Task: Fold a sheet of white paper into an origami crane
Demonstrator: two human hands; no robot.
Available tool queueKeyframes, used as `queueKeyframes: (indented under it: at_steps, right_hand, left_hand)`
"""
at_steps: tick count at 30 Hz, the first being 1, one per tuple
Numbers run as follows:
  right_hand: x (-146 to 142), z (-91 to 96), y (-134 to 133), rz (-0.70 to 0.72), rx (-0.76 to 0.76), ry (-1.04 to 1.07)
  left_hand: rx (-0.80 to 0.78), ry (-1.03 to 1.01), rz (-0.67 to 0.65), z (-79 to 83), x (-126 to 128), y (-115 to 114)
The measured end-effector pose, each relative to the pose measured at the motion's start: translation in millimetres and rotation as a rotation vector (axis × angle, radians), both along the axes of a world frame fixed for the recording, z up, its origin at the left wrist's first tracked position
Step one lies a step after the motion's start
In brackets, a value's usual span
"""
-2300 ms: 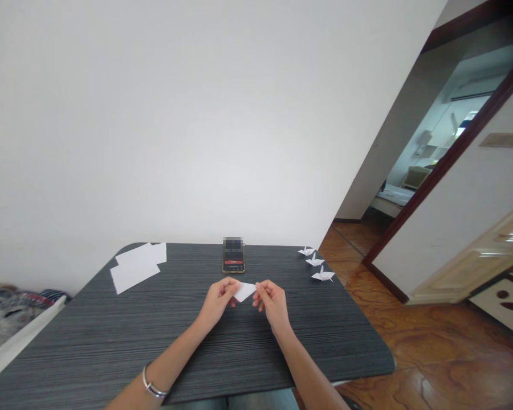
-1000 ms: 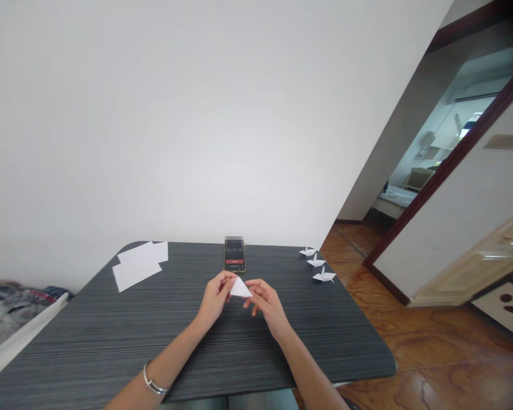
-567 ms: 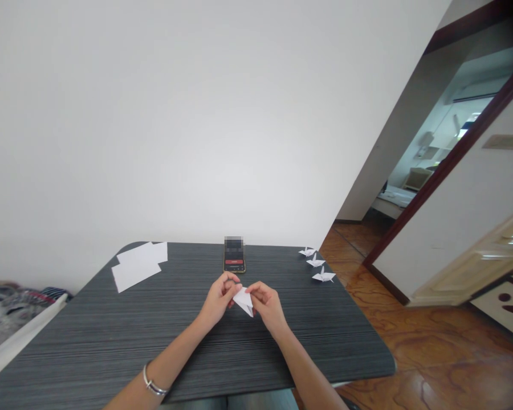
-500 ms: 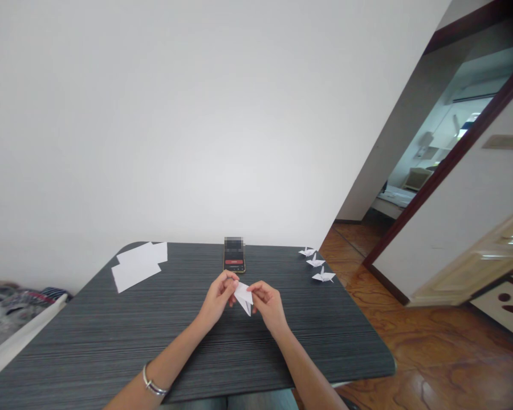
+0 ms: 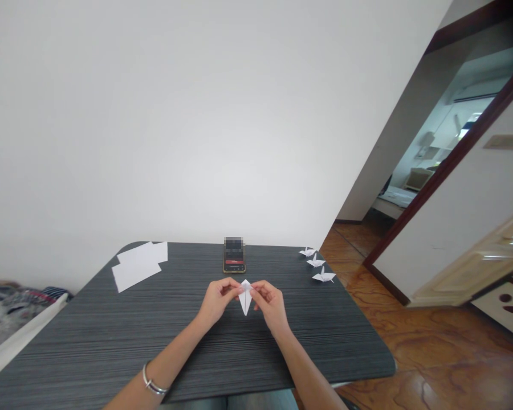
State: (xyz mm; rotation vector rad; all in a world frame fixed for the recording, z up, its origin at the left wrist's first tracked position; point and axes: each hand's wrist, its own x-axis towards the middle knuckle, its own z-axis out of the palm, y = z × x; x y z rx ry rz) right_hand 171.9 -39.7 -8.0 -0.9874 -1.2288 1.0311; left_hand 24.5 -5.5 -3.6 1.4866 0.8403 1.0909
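A small folded white paper [image 5: 245,302], kite-shaped with a crease down its middle and its long point towards me, is held above the dark table [image 5: 188,356]. My left hand [image 5: 219,299] pinches its left edge between thumb and fingers. On the opposite edge, my right hand [image 5: 270,303] grips it the same way. The fingertips cover parts of both side edges. Just beyond my hands a phone [image 5: 234,265] lies on the table, part of its screen blurred out.
Three folded paper cranes [image 5: 324,276] stand in a row at the table's right edge. Loose white paper sheets [image 5: 137,269] overlap at the back left. A white wall [image 5: 222,125] rises behind the table. Fabric items [image 5: 12,313] lie low at the left.
The folded paper has gone from a wider, slanted shape with a loose flap to a narrow, upright kite shape. Both hands have shifted slightly and now pinch its two sides evenly.
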Motion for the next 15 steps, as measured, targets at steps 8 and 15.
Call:
queueKeyframes:
  at_steps: [8,15]
  right_hand:
    - [-0.3,1.2,0.6,-0.060,-0.031,0.010]
    - [-2.6,0.4,0.4,-0.083,-0.044,0.061]
  left_hand:
    - [-0.020,-0.040,-0.035,-1.6,3.9,-2.7]
    - [-0.077,-0.152,-0.045,0.2,6.8,-2.3]
